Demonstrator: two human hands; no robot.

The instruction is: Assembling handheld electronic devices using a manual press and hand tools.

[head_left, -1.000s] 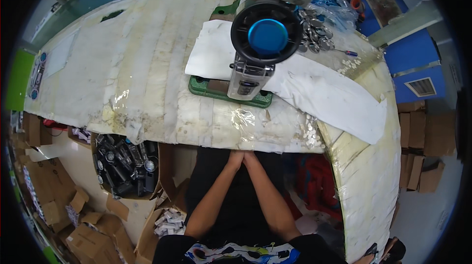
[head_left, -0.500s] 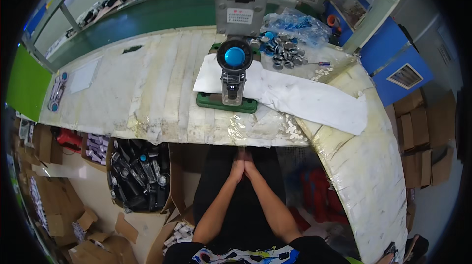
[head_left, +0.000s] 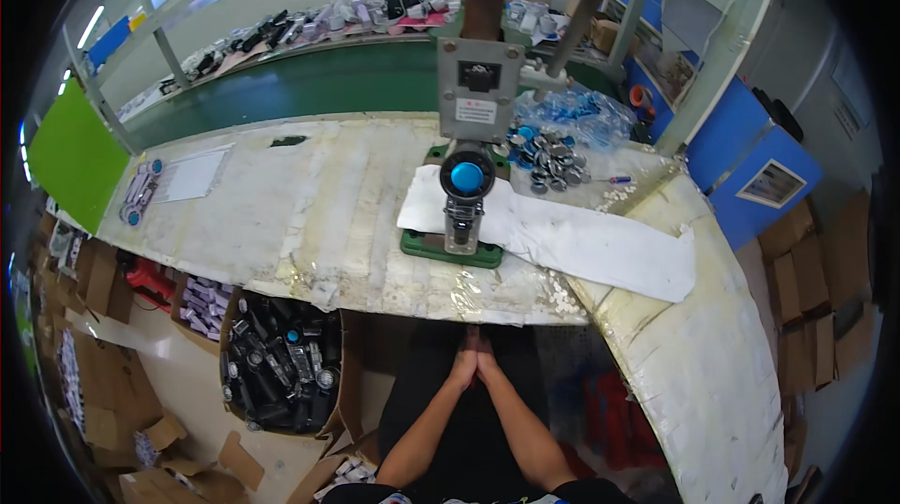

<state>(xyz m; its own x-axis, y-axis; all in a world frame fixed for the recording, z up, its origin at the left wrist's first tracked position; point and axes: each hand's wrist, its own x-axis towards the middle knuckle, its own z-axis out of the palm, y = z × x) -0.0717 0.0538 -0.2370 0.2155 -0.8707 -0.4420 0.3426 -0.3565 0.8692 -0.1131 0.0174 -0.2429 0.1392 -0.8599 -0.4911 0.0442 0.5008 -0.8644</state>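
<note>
My left hand (head_left: 464, 368) and my right hand (head_left: 486, 366) rest together between my legs, just below the table's front edge. The palms appear to face each other. Shadow and the edge hide most of the fingers, so their pose is unclear. Nothing visible is held. On the table ahead stands a hand press (head_left: 480, 101) with a red-knobbed lever (head_left: 589, 7) and a green base (head_left: 427, 243). A black device with a round head and a blue disc (head_left: 466, 176) sits at the press, over a white cloth (head_left: 600, 246) that stretches to the right.
Silver and blue round caps (head_left: 560, 166) lie beside a clear plastic bag (head_left: 600, 120). A small screwdriver (head_left: 614, 180) is near them. Two devices (head_left: 141, 193) lie at the far left. Under the table stands a carton (head_left: 349, 382) of black devices. A green conveyor (head_left: 281, 91) runs behind.
The view has tilted up, so the table sits lower in the picture and the press's top and red knob show. My hands stay together in the same place.
</note>
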